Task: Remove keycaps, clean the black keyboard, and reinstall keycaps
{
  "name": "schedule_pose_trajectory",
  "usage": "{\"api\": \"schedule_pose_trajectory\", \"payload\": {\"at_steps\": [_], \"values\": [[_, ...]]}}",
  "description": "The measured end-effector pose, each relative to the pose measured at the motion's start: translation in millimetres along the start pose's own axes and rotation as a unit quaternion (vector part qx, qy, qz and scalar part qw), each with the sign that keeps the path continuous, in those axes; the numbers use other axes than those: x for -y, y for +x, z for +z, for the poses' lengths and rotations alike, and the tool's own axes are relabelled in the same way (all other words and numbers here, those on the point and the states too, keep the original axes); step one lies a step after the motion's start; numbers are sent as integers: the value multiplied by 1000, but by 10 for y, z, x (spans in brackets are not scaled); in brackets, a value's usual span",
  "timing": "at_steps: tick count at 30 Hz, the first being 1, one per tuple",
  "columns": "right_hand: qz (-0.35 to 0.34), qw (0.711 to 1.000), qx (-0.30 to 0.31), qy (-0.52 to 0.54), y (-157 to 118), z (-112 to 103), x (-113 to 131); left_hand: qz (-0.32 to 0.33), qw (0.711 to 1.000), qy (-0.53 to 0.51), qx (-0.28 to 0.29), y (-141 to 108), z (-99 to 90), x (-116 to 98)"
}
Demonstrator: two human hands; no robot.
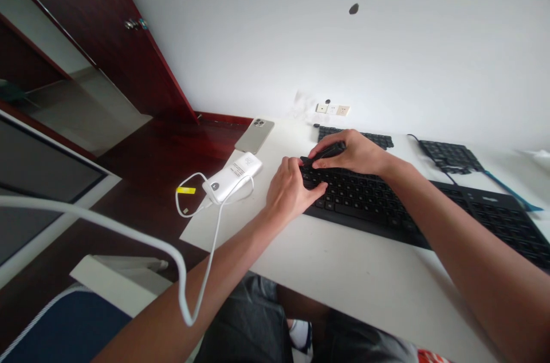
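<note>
A long black keyboard (356, 202) lies on the white table in front of me. My left hand (289, 188) grips its left end, the fingers curled at the far corner and the thumb over the keys. Pinched between the thumb and fingers of my right hand (358, 152) is a short black stick-like tool (334, 150). Its tip points down at the keyboard's far left corner, close to my left fingertips. Both my hands and my right forearm cover part of the keys, and the tool's tip is hard to make out.
Left of my hands lie a white power bank (234, 177) with a white cable (217, 225) and a phone (254, 135). Behind the keyboard are a second keyboard (378, 139) and a third one (451, 154). A wall with sockets (333, 109) bounds the table.
</note>
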State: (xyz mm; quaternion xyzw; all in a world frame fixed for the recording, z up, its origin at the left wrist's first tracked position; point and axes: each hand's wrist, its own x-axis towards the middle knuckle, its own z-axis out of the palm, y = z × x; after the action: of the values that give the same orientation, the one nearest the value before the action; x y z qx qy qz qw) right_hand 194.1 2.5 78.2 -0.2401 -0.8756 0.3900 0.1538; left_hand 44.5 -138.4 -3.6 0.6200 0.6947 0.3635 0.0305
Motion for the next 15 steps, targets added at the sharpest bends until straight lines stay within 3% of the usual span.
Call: {"api": "schedule_pose_trajectory", "payload": {"at_steps": [4, 11, 15], "values": [[-1, 1000, -6, -20, 3, 5, 40, 3, 1000, -1, 3, 6, -2, 0], [31, 996, 3, 79, 21, 40, -95, 8, 1000, 1, -6, 11, 13, 10], [12, 998, -4, 65, 28, 77, -79, 18, 1000, 7, -5, 19, 25, 24]]}}
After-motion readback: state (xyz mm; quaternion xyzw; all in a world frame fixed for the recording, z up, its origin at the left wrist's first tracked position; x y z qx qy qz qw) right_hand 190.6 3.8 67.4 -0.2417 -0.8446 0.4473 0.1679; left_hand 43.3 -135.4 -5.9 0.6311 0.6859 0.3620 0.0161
